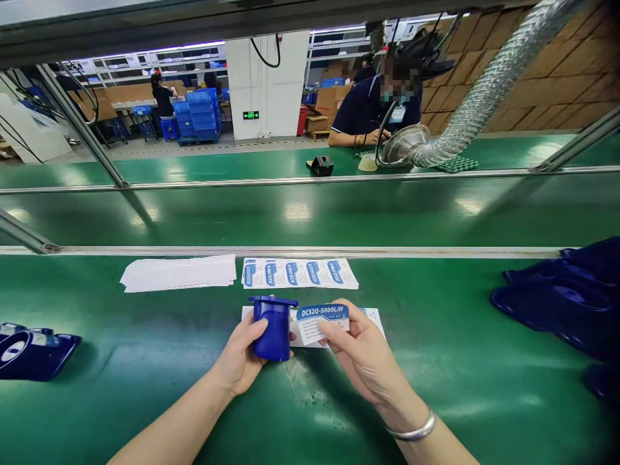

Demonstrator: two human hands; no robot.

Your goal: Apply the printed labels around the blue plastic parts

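Note:
My left hand is wrapped round a dark blue plastic housing with a flange at its top, held upright over the green table. Between thumb and fingers, my right hand pinches a blue-and-white label printed "DC52Q-5000L/H". The label's left edge is close to the housing's right side; whether they touch, I cannot tell. Under both hands lies a label sheet, mostly hidden by them. Just beyond is a stack of printed label sheets, with a stack of blank white sheets to its left.
Blue plastic parts are piled at the right, and another blue part lies at the left edge. Beyond the rail runs a green belt. A co-worker sits opposite, near a silver duct.

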